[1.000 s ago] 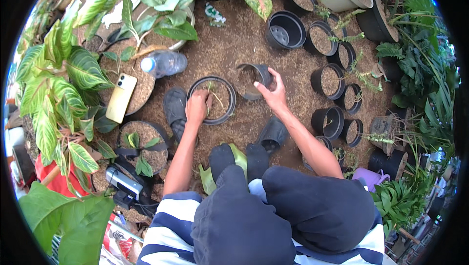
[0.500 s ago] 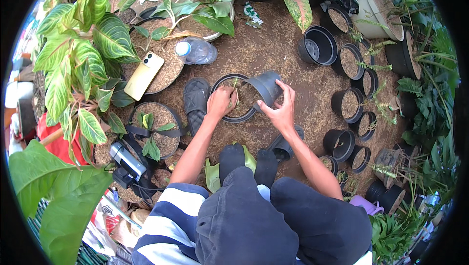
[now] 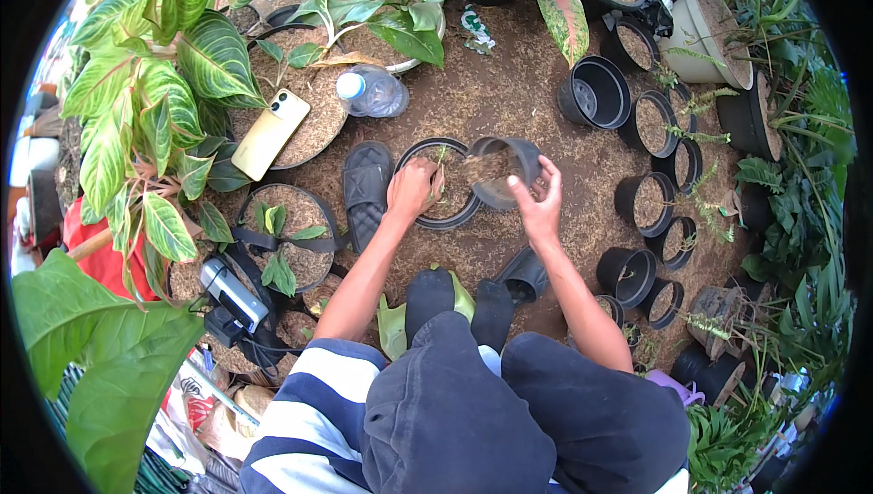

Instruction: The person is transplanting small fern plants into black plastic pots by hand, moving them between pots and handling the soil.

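A black plastic pot [image 3: 466,215] stands on the ground in front of me with soil in it. Over its left rim reaches my left hand [image 3: 415,188], fingers pinched at the base of a small green seedling [image 3: 442,156]; the fingertips are partly hidden. My right hand [image 3: 538,205] grips a second black pot [image 3: 520,163] by its right side. That pot is tipped to the left, its mouth over the first pot, and loose brown soil [image 3: 488,166] shows at the opening, blurred.
Left of the pots lie a black slipper [image 3: 367,194], a phone [image 3: 271,135] and a clear bottle [image 3: 373,92]. Another slipper [image 3: 525,276] rests near my right foot. Several black pots [image 3: 627,274] line the right side. Leafy plants [image 3: 168,94] lean in from the left.
My right hand has tilted the held pot so its mouth turns further into view, with soil moving inside. The left hand stays at the seedling.
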The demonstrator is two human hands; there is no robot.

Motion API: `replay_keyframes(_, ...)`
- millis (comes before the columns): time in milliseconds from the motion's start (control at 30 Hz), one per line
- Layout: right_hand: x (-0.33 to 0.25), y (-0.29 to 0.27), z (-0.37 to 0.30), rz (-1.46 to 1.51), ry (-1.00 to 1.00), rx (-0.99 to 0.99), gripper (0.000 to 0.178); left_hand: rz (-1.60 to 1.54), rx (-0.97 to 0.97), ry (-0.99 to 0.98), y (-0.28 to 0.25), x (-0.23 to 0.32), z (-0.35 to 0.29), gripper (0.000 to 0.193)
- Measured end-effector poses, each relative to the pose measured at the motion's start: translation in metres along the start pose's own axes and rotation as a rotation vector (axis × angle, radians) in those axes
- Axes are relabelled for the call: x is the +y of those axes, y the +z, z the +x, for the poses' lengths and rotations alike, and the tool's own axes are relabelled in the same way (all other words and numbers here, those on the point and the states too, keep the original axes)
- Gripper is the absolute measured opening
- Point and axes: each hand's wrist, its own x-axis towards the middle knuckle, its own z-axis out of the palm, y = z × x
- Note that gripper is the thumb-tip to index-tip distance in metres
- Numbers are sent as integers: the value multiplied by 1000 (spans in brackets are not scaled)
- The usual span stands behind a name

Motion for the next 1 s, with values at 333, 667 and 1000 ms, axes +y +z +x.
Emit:
replay_keyframes(333, 86, -104, 16, -530, 13, 560, 94, 1, 1, -36, 2, -2, 0, 14)
replay_keyframes(667, 114, -78, -11, -541, 121, 265, 95, 8, 8, -58, 2, 5, 2, 13)
replay_keyframes(1000, 76, 18, -30, -520, 232, 71, 102, 2, -1, -83, 2, 7, 0, 14)
